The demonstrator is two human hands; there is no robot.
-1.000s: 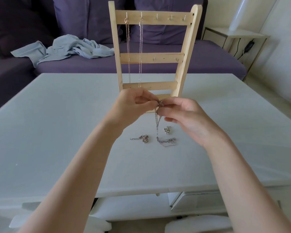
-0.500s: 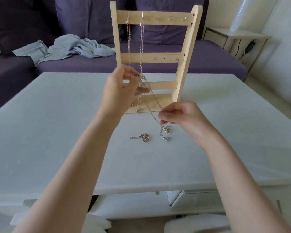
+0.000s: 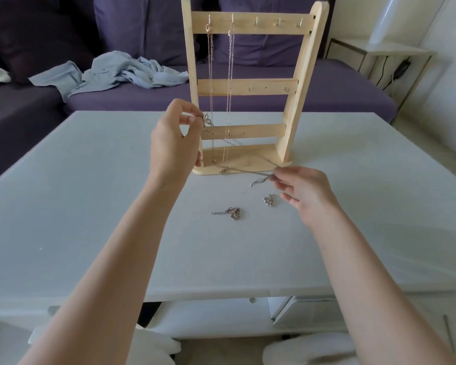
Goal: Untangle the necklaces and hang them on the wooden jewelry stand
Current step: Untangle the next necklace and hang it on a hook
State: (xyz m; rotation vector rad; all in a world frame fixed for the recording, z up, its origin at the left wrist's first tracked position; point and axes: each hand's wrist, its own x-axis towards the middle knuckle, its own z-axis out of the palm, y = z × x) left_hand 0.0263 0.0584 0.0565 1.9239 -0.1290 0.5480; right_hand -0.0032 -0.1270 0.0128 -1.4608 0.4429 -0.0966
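silver chain (image 3: 244,154) taut, slanting upper-left to lower-right, ends pinched in left grip (image 3: 174,143) and right grip (image 3: 304,192)

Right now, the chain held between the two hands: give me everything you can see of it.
The silver chain is thin, metal-looking and pulled into a slanted line in front of the wooden stand. The left hand pinches its raised end, the right hand pinches the lower end, and a short tail dangles near the table.

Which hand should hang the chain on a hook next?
Probably the left hand. It pinches the upper end of the silver chain, raised in front of the wooden stand, nearer the free hooks. The right hand holds the lower end near the table.
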